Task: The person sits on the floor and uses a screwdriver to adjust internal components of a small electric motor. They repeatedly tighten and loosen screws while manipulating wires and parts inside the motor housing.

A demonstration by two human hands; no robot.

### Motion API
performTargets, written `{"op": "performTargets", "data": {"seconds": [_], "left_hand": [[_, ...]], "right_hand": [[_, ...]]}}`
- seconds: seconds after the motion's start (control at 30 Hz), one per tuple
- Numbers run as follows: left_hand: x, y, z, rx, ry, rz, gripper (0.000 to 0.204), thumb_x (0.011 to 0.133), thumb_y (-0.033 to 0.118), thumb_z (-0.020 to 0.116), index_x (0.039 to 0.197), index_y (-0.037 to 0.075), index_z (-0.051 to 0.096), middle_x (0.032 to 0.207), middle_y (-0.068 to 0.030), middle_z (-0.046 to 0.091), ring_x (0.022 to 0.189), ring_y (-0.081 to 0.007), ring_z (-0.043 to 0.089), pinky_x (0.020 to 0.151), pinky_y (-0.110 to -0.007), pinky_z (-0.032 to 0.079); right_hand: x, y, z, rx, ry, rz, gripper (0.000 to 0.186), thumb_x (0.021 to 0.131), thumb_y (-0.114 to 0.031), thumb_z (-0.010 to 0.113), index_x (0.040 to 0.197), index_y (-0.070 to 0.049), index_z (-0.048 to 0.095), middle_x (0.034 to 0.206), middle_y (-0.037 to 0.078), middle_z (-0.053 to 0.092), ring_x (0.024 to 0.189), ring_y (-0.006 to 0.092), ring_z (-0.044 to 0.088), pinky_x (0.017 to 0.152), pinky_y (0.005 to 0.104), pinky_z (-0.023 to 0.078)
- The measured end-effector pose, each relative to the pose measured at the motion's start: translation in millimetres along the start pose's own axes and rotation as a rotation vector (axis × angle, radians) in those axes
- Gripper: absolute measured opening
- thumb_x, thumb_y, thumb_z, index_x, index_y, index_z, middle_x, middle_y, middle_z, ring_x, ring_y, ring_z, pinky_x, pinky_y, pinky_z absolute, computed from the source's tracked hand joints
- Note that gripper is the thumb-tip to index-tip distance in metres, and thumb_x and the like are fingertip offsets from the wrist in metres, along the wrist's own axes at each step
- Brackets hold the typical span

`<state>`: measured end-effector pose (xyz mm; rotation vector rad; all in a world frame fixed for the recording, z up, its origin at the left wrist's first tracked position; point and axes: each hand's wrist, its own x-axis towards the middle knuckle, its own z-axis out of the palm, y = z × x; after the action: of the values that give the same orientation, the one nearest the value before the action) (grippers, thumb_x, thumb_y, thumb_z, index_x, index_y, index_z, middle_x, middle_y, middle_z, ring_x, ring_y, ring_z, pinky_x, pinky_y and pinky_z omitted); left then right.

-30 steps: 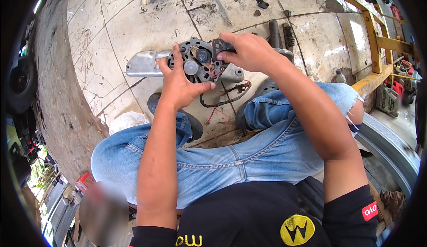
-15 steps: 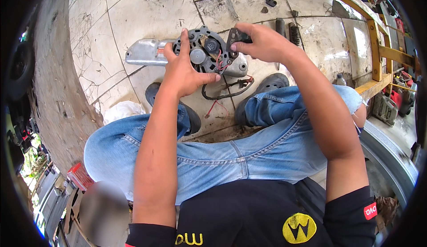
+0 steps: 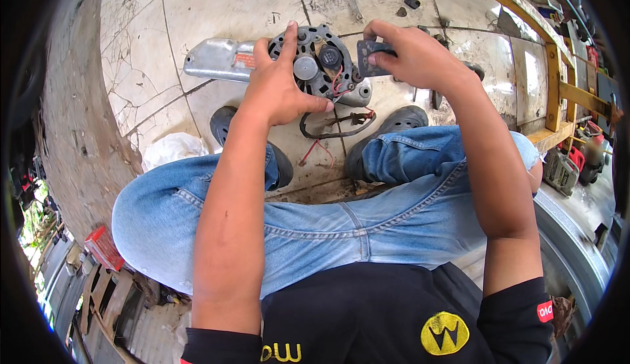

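Note:
A round, slotted metal motor unit (image 3: pixel 305 68), much like an alternator, lies on the tiles between my feet. Pink-red wires and a dark round part show on its face. Under or behind it extends a long silver metal casing (image 3: pixel 213 59) with an orange label. My left hand (image 3: pixel 279 92) grips the unit's left and lower rim, fingers spread along its side and thumb at the bottom. Just right of the rim, my right hand (image 3: pixel 417 56) pinches a dark flat plate (image 3: pixel 369 61). A looped black cable (image 3: pixel 321 136) with red wire ends hangs out below the unit.
Further off on the floor lie a flat wrench-like bar (image 3: pixel 352 0) and a small black part (image 3: pixel 411 0). A yellow frame (image 3: pixel 554 88) stands at the right. A white plastic bag (image 3: pixel 174 149) sits by my left shoe, and a red box (image 3: pixel 104 247) at lower left.
My right hand has drawn the dark plate slightly to the right, away from the unit's rim. The left hand keeps its grip. The whole view has shifted a little.

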<state>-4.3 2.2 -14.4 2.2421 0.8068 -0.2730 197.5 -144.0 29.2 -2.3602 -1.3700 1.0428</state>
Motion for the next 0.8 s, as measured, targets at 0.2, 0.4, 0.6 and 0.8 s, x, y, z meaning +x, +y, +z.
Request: {"op": "performTargets", "data": {"seconds": [0.2,0.4,0.6,0.8], "left_hand": [[3,1,0,0.008,-0.022,-0.012,0.149,0.047,0.044,0.099,0.163,0.022,0.007,0.156,-0.0289,0.018,0.132,-0.0479,0.048,0.113,-0.046,0.043],[2,-1,1,0.013,-0.006,-0.014,0.151,0.046,0.045,0.1,0.163,0.022,0.007,0.156,-0.0289,0.018,0.131,-0.0481,0.049,0.113,-0.046,0.043],[1,4,0,0.019,-0.015,-0.04,0.151,0.046,0.045,0.1,0.163,0.022,0.007,0.156,-0.0284,0.018,0.13,-0.0466,0.051,0.112,-0.045,0.045],[-1,8,0,0.063,0.0,-0.045,0.151,0.046,0.045,0.1,0.163,0.022,0.007,0.154,-0.0275,0.02,0.129,-0.0459,0.052,0.112,-0.045,0.045]], "right_hand": [[-2,11,12,-0.21,0.094,-0.195,0.028,0.092,-0.023,0.067,0.119,-0.017,0.068,0.088,0.015,0.072,0.088,0.0357,0.069,0.077,0.047,0.052],[-5,-17,5,-0.273,0.07,-0.082,0.023,0.09,-0.023,0.069,0.113,-0.021,0.073,0.094,0.009,0.074,0.095,0.0337,0.069,0.077,0.0492,0.051],[-1,-8,15,-0.345,0.216,-0.344,0.018,0.085,-0.019,0.071,0.101,-0.023,0.078,0.088,0.003,0.072,0.095,0.0254,0.068,0.086,0.0415,0.045],[0,-19,14,-0.497,0.228,-0.382,0.016,0.08,-0.016,0.071,0.093,-0.021,0.08,0.09,0.0,0.073,0.098,0.0209,0.065,0.09,0.0388,0.043]]}}
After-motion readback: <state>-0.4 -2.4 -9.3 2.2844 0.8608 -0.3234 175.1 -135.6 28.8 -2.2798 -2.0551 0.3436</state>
